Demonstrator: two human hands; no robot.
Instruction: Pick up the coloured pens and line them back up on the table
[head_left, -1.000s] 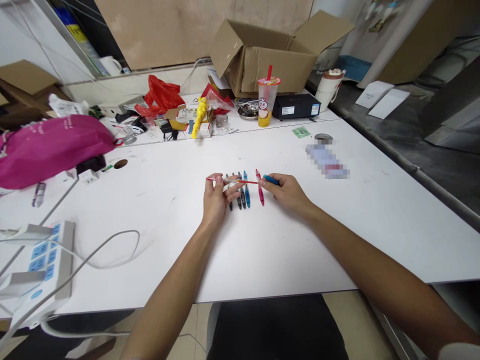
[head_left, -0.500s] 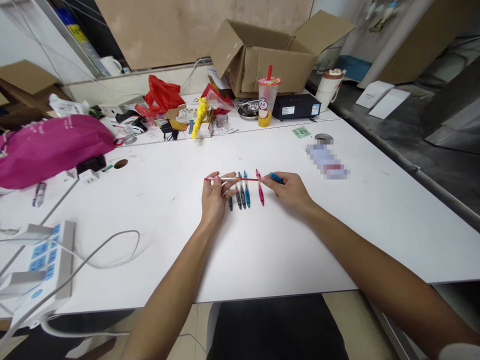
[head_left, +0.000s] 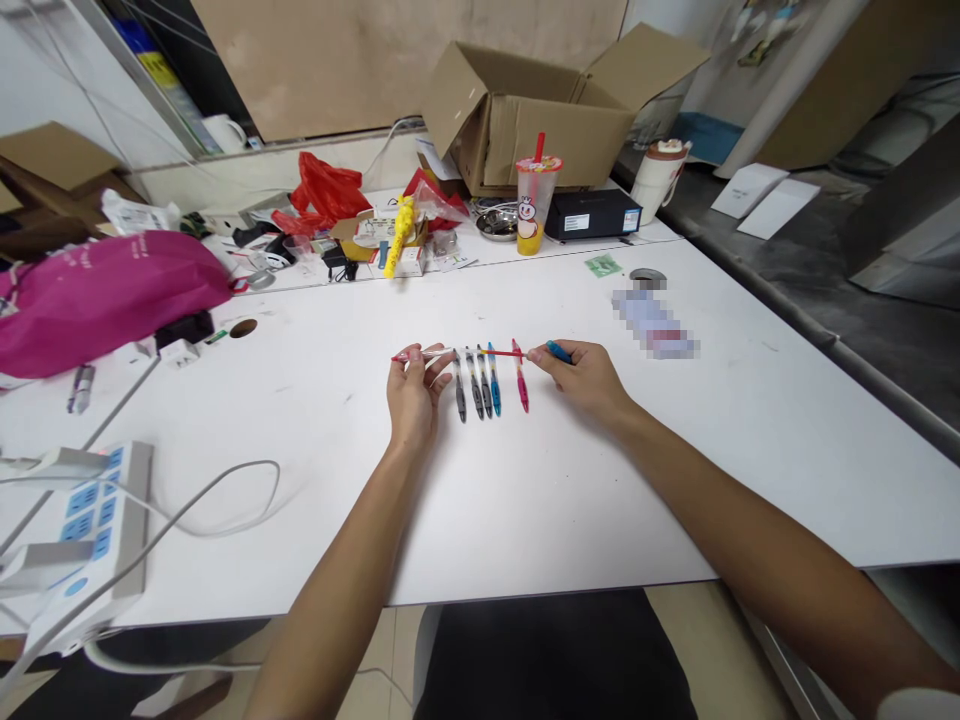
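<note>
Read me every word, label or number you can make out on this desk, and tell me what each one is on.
None can be read.
Black box: white label, print too small.
Pink bag: white lettering, blurred.
Drink cup: cartoon face, no legible words.
Pixelated patch: unreadable.
Held pen, row of pens: no legible print.

An open cardboard box (head_left: 525,110) stands at the far edge of a cluttered white counter (head_left: 675,480). Just in front of it are a clear drink cup (head_left: 535,205) with a red straw and a flat black box (head_left: 592,212). A white lidded cup (head_left: 658,172) sits to their right. A red plastic bag (head_left: 322,190) and a yellow toy (head_left: 397,235) lie among the far clutter. A magenta bag (head_left: 105,295) slumps at far left, and at near left a white power strip (head_left: 82,520) rests beside a looping grey cable (head_left: 225,500). A green slip (head_left: 603,265) lies near a round grommet cover (head_left: 647,275).
</note>
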